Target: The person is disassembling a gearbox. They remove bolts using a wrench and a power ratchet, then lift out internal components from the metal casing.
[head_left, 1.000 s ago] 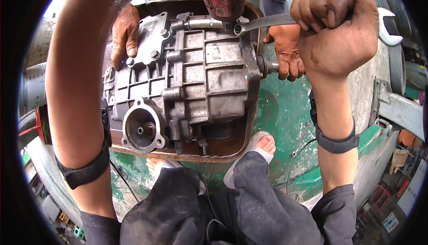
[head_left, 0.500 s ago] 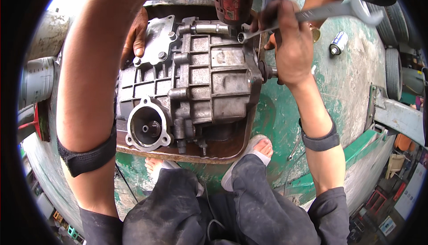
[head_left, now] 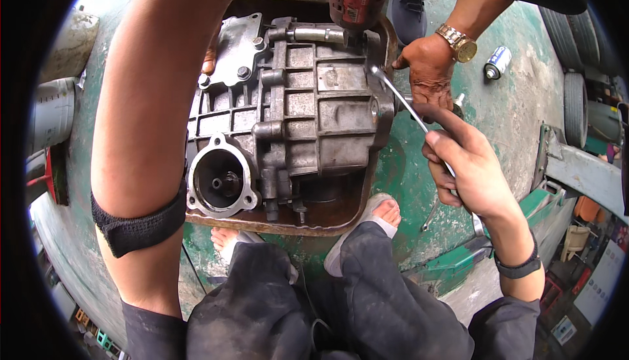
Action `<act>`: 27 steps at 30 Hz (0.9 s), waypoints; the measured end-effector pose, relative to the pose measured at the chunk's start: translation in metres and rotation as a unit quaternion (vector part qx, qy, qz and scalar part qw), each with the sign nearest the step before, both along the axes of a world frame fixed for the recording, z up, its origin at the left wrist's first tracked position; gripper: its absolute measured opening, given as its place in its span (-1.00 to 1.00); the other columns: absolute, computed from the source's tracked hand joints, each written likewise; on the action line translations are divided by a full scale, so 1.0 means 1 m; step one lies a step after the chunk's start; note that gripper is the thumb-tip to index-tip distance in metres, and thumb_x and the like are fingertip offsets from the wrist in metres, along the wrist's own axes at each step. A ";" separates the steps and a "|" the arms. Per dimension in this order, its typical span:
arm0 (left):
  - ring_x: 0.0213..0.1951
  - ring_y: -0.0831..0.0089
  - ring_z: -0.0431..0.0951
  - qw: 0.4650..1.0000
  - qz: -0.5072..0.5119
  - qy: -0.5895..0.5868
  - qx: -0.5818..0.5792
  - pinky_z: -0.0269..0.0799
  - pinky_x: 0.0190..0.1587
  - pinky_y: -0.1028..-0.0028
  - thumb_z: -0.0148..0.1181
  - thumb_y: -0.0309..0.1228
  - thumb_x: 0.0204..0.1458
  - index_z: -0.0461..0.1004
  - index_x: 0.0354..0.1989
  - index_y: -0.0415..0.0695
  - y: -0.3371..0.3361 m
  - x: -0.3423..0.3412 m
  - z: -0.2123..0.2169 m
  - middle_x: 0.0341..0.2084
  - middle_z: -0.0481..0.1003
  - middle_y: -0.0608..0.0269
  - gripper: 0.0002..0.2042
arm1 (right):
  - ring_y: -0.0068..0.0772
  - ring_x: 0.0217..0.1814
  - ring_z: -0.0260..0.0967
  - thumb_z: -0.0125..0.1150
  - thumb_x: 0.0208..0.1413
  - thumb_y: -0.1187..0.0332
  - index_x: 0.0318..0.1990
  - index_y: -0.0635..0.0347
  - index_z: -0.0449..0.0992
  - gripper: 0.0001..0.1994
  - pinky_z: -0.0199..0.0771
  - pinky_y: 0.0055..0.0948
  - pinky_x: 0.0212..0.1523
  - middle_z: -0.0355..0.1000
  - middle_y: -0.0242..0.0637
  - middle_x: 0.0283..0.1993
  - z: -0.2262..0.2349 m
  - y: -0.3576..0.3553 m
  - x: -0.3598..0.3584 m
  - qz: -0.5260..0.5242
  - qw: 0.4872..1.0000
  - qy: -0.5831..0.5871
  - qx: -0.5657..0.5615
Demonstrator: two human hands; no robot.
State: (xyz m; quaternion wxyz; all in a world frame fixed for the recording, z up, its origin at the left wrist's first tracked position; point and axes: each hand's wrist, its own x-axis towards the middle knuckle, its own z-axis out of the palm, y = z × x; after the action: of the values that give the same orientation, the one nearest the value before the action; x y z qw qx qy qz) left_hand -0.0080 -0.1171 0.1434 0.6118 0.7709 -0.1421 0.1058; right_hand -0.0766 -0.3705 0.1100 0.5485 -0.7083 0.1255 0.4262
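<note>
My right hand (head_left: 468, 167) is closed around a combination wrench (head_left: 403, 98), to the right of a grey metal gearbox (head_left: 344, 134). The wrench's ring end is by the casing's upper right edge; I cannot tell whether it touches. My left forearm (head_left: 147, 98) runs up past the casing and leaves the picture at the top, so that hand is out of sight. A red and black power driver (head_left: 357, 0) points down at the casing's far right corner, its grip cut off. Another person's hand (head_left: 432, 72), with a watch, is beside the shaft end. Fingertips (head_left: 209, 58) show at the cover plate (head_left: 236, 52).
The gearbox lies in a rusty brown tray (head_left: 308, 230) on a worn green floor. A spray can (head_left: 499, 62) lies to the right. Tires (head_left: 576, 108) and a grey metal arm (head_left: 586, 170) stand farther right; pale drums (head_left: 52, 114) are on the left. My feet are near the tray.
My right hand has swung the wrench down and toward me, turning its ring end toward the casing. The other person's watch hand now shows fully. The driver appears slightly farther right.
</note>
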 end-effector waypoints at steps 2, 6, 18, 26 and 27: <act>-0.48 0.54 0.49 1.000 -0.001 0.000 -0.002 0.35 -0.31 0.54 0.18 -0.41 -0.23 0.53 -0.62 -0.23 0.000 0.000 0.001 -0.60 0.52 0.25 -0.87 | -0.73 -0.74 -0.06 -0.04 0.27 0.36 0.29 0.18 0.20 -0.56 -0.03 -0.64 -0.81 0.10 -0.53 -0.52 -0.004 0.010 -0.003 -0.046 0.998 0.013 0.029; -0.49 0.54 0.48 1.000 -0.004 0.006 -0.001 0.35 -0.33 0.54 0.19 -0.41 -0.23 0.53 -0.62 -0.23 0.002 -0.002 0.002 -0.61 0.52 0.26 -0.87 | -0.75 -0.76 -0.10 -0.08 0.30 0.32 0.26 0.11 0.23 -0.61 -0.10 -0.63 -0.82 0.03 -0.56 -0.57 -0.005 0.027 -0.010 -0.082 0.995 0.024 0.060; -0.50 0.56 0.47 1.000 -0.013 0.008 -0.010 0.34 -0.36 0.55 0.21 -0.42 -0.25 0.53 -0.62 -0.23 0.006 -0.007 0.001 -0.62 0.51 0.28 -0.88 | -0.72 -0.77 -0.06 -0.08 0.24 0.38 0.14 0.25 0.28 -0.67 -0.07 -0.59 -0.82 0.14 -0.50 -0.56 -0.001 0.063 0.008 -0.074 0.996 -0.005 -0.044; -0.51 0.57 0.47 0.999 -0.031 -0.002 -0.035 0.33 -0.38 0.55 0.23 -0.42 -0.27 0.53 -0.63 -0.23 0.007 -0.002 0.005 -0.63 0.51 0.29 -0.88 | -0.68 -0.77 -0.01 -0.05 0.18 0.43 0.12 0.36 0.29 -0.64 -0.02 -0.53 -0.83 0.22 -0.39 -0.50 0.005 0.085 0.019 0.007 0.984 -0.075 -0.162; -0.51 0.57 0.47 0.999 -0.037 -0.004 -0.039 0.33 -0.39 0.55 0.23 -0.42 -0.27 0.53 -0.63 -0.23 0.008 -0.002 0.006 -0.63 0.51 0.29 -0.88 | -0.66 -0.77 0.00 -0.04 0.17 0.43 0.07 0.38 0.31 -0.67 -0.01 -0.52 -0.84 0.23 -0.37 -0.50 0.008 0.088 0.023 -0.005 0.980 -0.054 -0.191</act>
State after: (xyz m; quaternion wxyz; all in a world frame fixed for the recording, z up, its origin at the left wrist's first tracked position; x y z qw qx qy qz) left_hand -0.0095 -0.1089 0.1494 0.6444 0.7401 -0.1688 0.0920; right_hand -0.0531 -0.2825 0.1183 0.4115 -0.8213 0.1785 0.3526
